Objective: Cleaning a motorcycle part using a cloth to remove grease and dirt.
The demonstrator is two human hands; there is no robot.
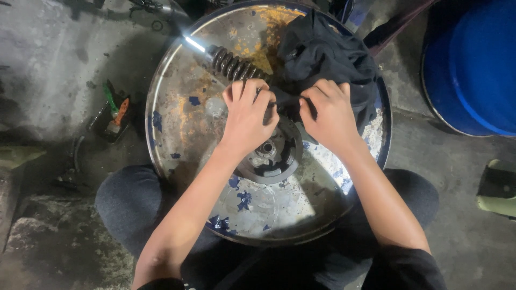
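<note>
A round metal drum top [177, 102], rusty with chipped blue paint, fills the middle of the head view. On it lies a coil-spring shock absorber [234, 65], its shiny rod pointing up and left. A dark round metal disc [279, 158] sits below my hands. My left hand [247, 115] grips the lower end of the shock absorber, fingers curled over it. My right hand [329, 113] holds a black cloth [322, 51] bunched at the drum's upper right and presses it against the same end.
A blue barrel [475, 64] stands at the right. A small dark tray with green and orange tools [114, 115] lies on the concrete floor at the left. A pale green object [497, 188] sits at the right edge. My knees flank the drum.
</note>
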